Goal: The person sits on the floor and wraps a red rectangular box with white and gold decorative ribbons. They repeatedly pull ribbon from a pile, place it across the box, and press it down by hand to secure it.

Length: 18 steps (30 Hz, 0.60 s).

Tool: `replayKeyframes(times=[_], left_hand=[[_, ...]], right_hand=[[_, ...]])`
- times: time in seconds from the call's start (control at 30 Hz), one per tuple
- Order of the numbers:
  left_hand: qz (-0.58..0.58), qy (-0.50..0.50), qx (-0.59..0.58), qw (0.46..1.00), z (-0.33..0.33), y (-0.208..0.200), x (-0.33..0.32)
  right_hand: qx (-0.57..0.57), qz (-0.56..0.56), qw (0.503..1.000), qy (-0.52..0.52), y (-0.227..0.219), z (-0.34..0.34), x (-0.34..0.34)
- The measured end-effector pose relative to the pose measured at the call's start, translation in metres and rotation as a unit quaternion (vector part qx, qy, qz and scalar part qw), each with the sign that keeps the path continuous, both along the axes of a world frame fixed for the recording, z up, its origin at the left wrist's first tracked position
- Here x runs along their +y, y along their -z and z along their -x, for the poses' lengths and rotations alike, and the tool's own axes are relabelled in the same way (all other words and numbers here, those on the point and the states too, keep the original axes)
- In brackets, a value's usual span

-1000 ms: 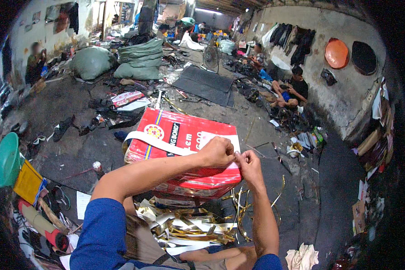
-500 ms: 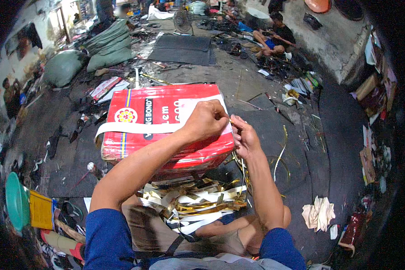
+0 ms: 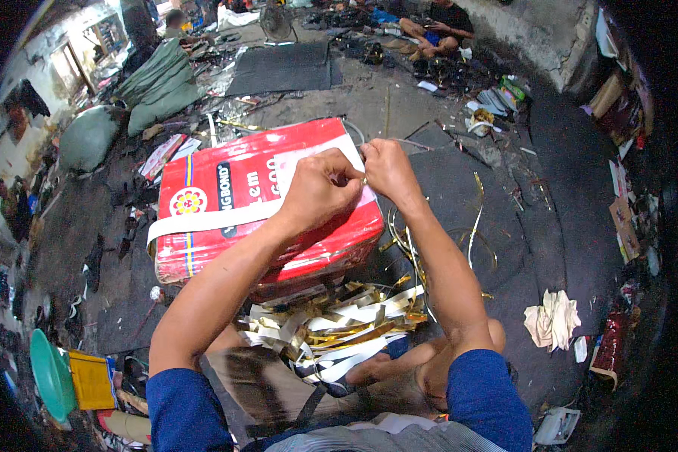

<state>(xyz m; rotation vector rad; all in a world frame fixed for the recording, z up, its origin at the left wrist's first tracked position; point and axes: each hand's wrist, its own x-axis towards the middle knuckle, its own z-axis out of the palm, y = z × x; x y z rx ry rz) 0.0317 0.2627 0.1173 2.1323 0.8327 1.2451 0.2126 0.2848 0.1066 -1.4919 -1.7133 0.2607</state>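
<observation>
A red cardboard box [image 3: 324,264] stands in front of me. A white strip [image 3: 203,221] lies across its top and passes under my left forearm. My left hand [image 3: 321,192] is closed in a pinch near the box's right edge, at the strip's end. Close beside it my right hand [image 3: 392,175] is closed too, its fingertips by the far right corner; what it grips is hidden. A tiny golden bit shows between the hands. Below the box, a pile of white and gold strips [image 3: 331,331] lies by my legs.
Thin gold offcuts [image 3: 474,218] curl on the dark mat to the right, with a crumpled cream cloth [image 3: 551,320] beyond. A green basin [image 3: 51,377] and a yellow container [image 3: 92,380] stand at lower left. Large green sacks [image 3: 158,83] and a seated person [image 3: 437,34] are farther off.
My right hand has moved farther away, up toward the box's far right corner, and turned its back upward. My left hand stays pinched over the box. The whole view has shifted slightly.
</observation>
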Motion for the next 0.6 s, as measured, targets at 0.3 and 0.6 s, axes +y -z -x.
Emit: replayKeyframes(times=[0.3,0.6], left_hand=[[-0.009,-0.018,0.02,1.0,0.0,-0.006,-0.001],[0.008,-0.029,0.026,0.999,-0.005,-0.009,0.0]], right_hand=[[0.17,-0.017,0.985,0.025,0.074,-0.007,0.008],[0.173,-0.052,0.981,0.068,0.111,-0.018,0.007]])
